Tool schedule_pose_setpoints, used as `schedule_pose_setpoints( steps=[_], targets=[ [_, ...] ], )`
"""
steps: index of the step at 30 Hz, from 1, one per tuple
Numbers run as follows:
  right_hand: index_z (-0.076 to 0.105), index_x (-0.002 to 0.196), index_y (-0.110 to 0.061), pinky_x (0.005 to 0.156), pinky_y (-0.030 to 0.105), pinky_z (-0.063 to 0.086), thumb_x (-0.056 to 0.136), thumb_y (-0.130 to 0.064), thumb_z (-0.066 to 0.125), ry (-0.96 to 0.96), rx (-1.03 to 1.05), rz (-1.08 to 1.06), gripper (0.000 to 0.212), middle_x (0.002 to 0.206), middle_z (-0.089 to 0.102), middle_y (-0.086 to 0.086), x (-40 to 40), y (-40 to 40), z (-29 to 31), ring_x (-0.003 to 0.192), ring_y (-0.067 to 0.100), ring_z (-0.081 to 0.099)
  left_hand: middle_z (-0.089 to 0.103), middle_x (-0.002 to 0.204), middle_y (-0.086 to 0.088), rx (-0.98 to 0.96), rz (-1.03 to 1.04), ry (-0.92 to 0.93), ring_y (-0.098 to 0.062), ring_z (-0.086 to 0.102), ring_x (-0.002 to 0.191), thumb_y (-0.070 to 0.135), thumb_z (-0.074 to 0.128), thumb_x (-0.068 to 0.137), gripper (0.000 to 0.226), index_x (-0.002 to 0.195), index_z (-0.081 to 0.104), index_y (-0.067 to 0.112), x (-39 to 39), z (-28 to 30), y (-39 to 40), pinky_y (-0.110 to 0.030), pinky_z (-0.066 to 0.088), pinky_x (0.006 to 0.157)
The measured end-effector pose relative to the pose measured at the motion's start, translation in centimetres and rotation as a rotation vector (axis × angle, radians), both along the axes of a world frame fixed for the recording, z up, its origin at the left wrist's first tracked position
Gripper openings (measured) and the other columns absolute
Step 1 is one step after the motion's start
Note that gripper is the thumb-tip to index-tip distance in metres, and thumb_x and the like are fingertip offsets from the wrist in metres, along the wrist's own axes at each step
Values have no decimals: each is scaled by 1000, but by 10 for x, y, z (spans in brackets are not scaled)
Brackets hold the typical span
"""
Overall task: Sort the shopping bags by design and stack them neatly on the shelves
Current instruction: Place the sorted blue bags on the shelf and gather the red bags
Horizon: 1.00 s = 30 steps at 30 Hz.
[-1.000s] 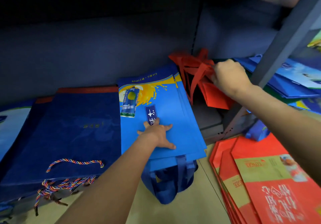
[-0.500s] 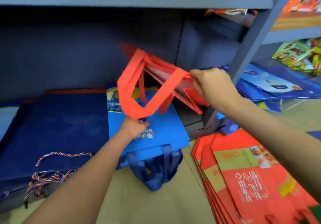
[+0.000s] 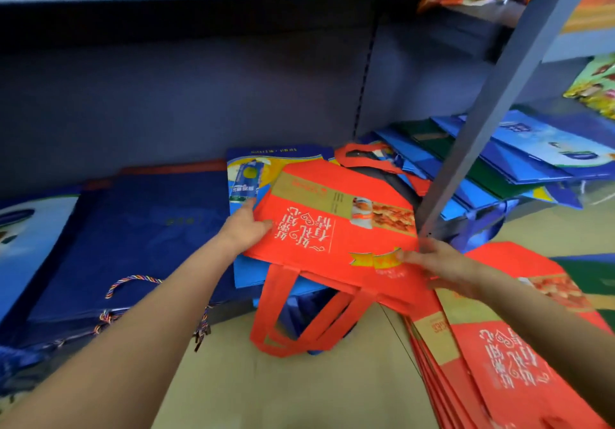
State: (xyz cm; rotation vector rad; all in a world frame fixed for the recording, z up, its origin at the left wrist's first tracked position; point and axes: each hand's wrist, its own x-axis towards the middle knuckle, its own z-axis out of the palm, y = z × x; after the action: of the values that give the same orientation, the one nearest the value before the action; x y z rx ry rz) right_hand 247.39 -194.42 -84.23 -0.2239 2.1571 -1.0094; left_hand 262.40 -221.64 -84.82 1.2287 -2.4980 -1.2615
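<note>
A flat red bag (image 3: 336,229) with a gold band and white script is held face up over the bright blue bags (image 3: 246,179) on the bottom shelf. My left hand (image 3: 244,229) grips its left edge, thumb on top. My right hand (image 3: 439,262) pinches its lower right corner. Its red handles (image 3: 299,315) hang down toward the floor. A pile of matching red bags (image 3: 499,355) lies on the floor at lower right. Dark navy bags (image 3: 139,235) with rope handles are stacked on the shelf to the left.
A grey shelf upright (image 3: 492,112) slants just right of the held bag. Behind it lie mixed blue and green bags (image 3: 506,159). Another red handle (image 3: 362,159) sticks up at the back. Snack packets (image 3: 592,86) sit on the shelves at upper right. Beige floor (image 3: 299,388) lies below.
The red bag, held up by its handles half a second ago, now lies flat and face up between both hands, handles hanging toward me. My left hand left the blue bags to grip it.
</note>
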Motion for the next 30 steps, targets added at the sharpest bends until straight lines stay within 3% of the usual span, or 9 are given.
schedule_pose_setpoints(
  steps=[2, 6, 9, 12, 16, 21, 25, 28, 30],
  targets=[
    [45, 113, -14, 72, 35, 47, 84, 0, 64, -120, -167, -189, 38, 95, 58, 6, 9, -4, -14, 91, 25, 56, 53, 132, -8, 10, 2, -49, -30, 53, 117, 19, 56, 92, 52, 141, 37, 13, -8, -1, 3, -30, 43, 94],
    [51, 117, -4, 84, 47, 53, 76, 14, 59, 59, -159, -291, 46, 113, 62, 19, -1, -8, -25, 96, 32, 61, 58, 124, -14, -15, 125, 20, -35, 56, 111, 11, 55, 91, 44, 133, 46, 7, -2, 3, 15, -41, 45, 95],
    [45, 132, -10, 70, 30, 51, 80, 14, 52, 172, -161, -235, 58, 113, 58, 10, -7, -5, -14, 87, 23, 56, 60, 105, -15, -13, 97, 30, -34, 59, 101, 7, 52, 90, 27, 117, 47, 7, 25, 1, 47, -39, 47, 86],
    [45, 132, -12, 45, 13, 42, 80, 18, 49, 301, -218, -186, 60, 105, 51, 7, -11, -2, -3, 74, 16, 49, 63, 106, -14, 302, 147, 136, -26, 62, 92, -1, 51, 88, 24, 108, 44, 9, 48, 4, 69, -40, 51, 85],
    [44, 126, -11, 41, 11, 37, 78, 19, 49, 432, -206, -138, 58, 87, 49, 7, -22, 12, -3, 59, 6, 47, 61, 95, -3, 534, 296, 410, -16, 58, 82, 3, 48, 92, 32, 119, 39, 18, 35, 27, 76, -32, 47, 75],
    [37, 130, 1, 66, 31, 27, 83, 5, 58, 614, 129, 61, 51, 108, 56, 25, -33, 74, -10, 97, 39, 57, 57, 94, 1, 58, -16, 252, -17, 52, 89, 12, 53, 88, 26, 112, 43, 10, 22, 9, 150, -27, 36, 72],
    [31, 138, 1, 89, 37, 36, 81, 3, 60, 512, 445, 87, 65, 126, 46, 31, -38, 154, -42, 116, 43, 49, 63, 112, -5, 357, -239, 52, -22, 59, 109, 26, 46, 61, 60, 119, 53, 10, 10, -39, 220, -36, 47, 93],
    [32, 140, 0, 95, 44, 41, 80, 1, 61, 454, 559, -69, 66, 126, 42, 33, -46, 211, -57, 115, 46, 47, 65, 92, 4, 658, -256, -27, -2, 65, 80, 5, 48, 80, 29, 102, 55, 22, -21, -50, 257, -23, 57, 68],
    [38, 134, -1, 96, 49, 40, 81, -2, 60, 478, 623, -155, 57, 120, 42, 31, -59, 239, -60, 113, 48, 46, 64, 96, 7, 746, -266, -57, 0, 62, 81, -1, 46, 88, 31, 106, 53, 23, -50, -49, 278, -20, 52, 62]
  ],
)
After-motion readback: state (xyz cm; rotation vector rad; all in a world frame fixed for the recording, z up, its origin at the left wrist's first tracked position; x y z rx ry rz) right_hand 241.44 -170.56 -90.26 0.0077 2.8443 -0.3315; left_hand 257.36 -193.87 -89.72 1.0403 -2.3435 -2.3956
